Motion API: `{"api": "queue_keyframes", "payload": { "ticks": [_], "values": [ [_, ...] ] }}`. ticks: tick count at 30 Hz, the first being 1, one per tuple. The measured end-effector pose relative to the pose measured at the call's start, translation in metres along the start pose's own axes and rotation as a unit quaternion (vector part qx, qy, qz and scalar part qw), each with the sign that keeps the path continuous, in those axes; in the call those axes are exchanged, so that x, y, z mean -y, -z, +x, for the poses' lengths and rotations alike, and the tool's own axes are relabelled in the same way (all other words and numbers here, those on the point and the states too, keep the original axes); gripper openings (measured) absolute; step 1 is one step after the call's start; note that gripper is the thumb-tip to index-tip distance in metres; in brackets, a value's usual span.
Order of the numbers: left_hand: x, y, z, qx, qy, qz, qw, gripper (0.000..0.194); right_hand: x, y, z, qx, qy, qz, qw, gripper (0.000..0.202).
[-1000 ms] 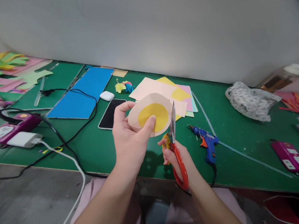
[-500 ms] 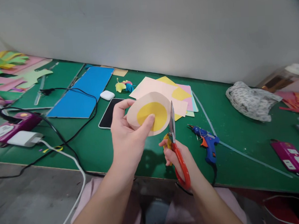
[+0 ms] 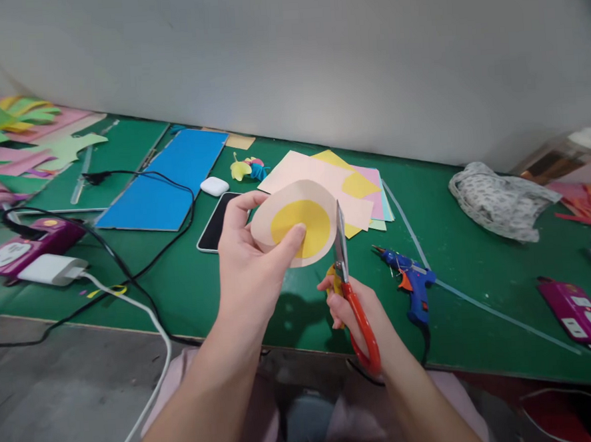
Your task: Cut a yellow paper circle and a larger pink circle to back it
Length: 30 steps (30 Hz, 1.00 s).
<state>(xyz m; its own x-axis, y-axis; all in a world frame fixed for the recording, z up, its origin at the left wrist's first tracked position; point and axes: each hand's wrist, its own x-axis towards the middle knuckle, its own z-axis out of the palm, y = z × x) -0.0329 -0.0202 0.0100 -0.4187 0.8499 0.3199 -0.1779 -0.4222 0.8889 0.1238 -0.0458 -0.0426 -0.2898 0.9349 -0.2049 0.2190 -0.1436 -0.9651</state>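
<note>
My left hand pinches a rounded pale pink paper cutout, its thumb pressing on the yellow paper circle that lies on it. In my right hand are scissors with one red and one yellow handle. Their blades point upward at the right edge of the pink cutout. Both papers are held above the green table, and fingers of my left hand are hidden behind them. Behind the cutout lies a fanned stack of coloured paper sheets.
A blue glue gun with a clear glue stick lies to the right, near a grey patterned cloth. Left are a phone, a white earbud case, a blue board and a purple power strip with cables on the green table.
The scissors and my right hand have shifted very slightly right and down. My left hand keeps the same hold on the papers. The view has moved a little.
</note>
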Motion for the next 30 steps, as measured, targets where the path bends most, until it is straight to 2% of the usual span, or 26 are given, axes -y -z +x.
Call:
{"api": "queue_keyframes", "payload": {
  "ticks": [14, 23, 30],
  "values": [
    [-0.001, 0.004, 0.005, 0.000, -0.001, -0.008, 1.000, 0.043, 0.003, 0.004, 0.000, 0.006, -0.017, -0.053, 0.998, 0.043],
    [0.000, 0.006, 0.009, 0.005, 0.004, 0.003, 1.000, 0.046, 0.007, 0.006, -0.002, 0.017, -0.013, -0.054, 0.998, 0.039],
    [-0.002, 0.010, 0.010, 0.014, 0.011, 0.008, 1.000, 0.046, 0.014, 0.009, -0.002, 0.012, -0.037, -0.060, 0.997, 0.037]
  ]
}}
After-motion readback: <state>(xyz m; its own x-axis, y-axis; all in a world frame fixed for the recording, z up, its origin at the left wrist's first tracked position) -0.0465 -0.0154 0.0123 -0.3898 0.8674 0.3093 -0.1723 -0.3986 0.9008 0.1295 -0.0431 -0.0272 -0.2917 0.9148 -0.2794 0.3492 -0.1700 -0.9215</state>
